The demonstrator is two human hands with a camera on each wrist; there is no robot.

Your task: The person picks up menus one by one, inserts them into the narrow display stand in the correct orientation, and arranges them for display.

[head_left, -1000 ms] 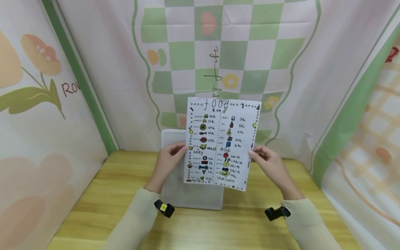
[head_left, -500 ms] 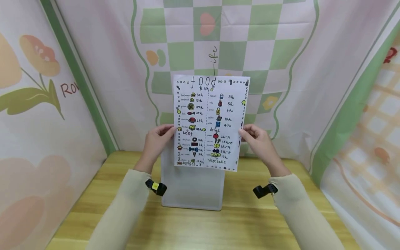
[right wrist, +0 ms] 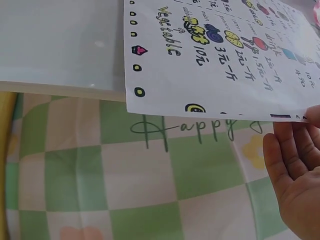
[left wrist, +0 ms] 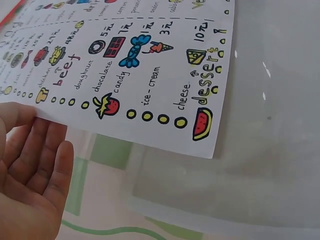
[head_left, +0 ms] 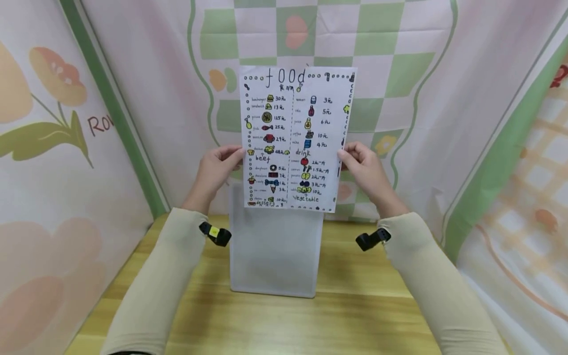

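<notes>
Holding menu sheet (head_left: 296,138) upright, long axis vertical, w/ both hands.

Arms: both raised forward, forearms angled inward, in pale sleeves.
Left hand (head_left: 216,167): at chest height, fingers pinching a sheet's left edge.
Right hand (head_left: 364,165): level with the left, pinching the opposite edge.
Wrists: dark camera clip on each.

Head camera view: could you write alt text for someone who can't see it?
Two hands, left and right, hold a hand-drawn "food" menu sheet upright by its side edges. Below it a translucent plastic sleeve lies on a wooden table.
</notes>
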